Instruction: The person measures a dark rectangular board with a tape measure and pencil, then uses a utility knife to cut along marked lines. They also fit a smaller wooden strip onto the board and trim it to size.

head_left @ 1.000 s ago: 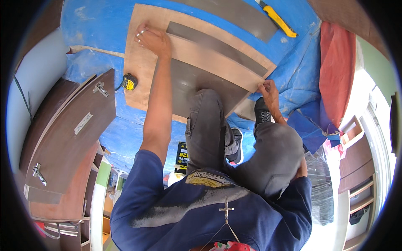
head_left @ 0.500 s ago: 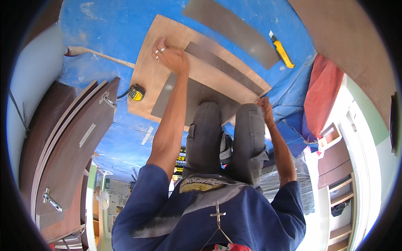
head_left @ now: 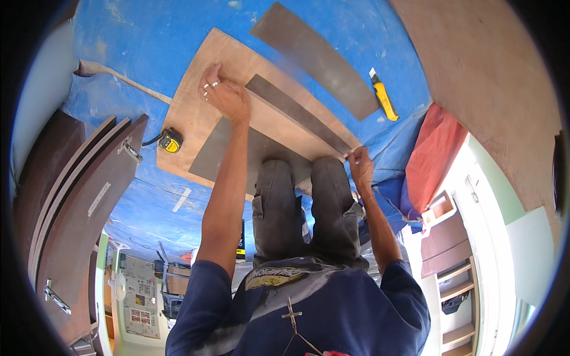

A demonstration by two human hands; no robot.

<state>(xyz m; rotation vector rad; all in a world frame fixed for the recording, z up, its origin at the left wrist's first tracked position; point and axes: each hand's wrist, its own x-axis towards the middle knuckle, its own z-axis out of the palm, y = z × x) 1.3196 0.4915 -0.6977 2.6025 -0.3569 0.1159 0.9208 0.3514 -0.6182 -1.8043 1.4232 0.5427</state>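
A thin tan wooden board lies on the blue sheet before my knees. My left hand, with rings on it, rests on the board left of the narrow dark strip, its fingers apart and holding nothing. My right hand pinches at the board's right corner, close to the strip's end. What sits between those fingertips is too small to make out. A wider dark sheet lies on the nearer part of the board, partly hidden by my left forearm and knees.
Left of the board is a black and yellow tape measure. Beyond it lie another dark strip and a yellow utility knife with its blade out. Brown door panels with hinges stand at left, a red cloth at right.
My right hand has come forward from beside my knee to the end of the narrow strip. My left hand stays on the board. The whole view has shifted a little.
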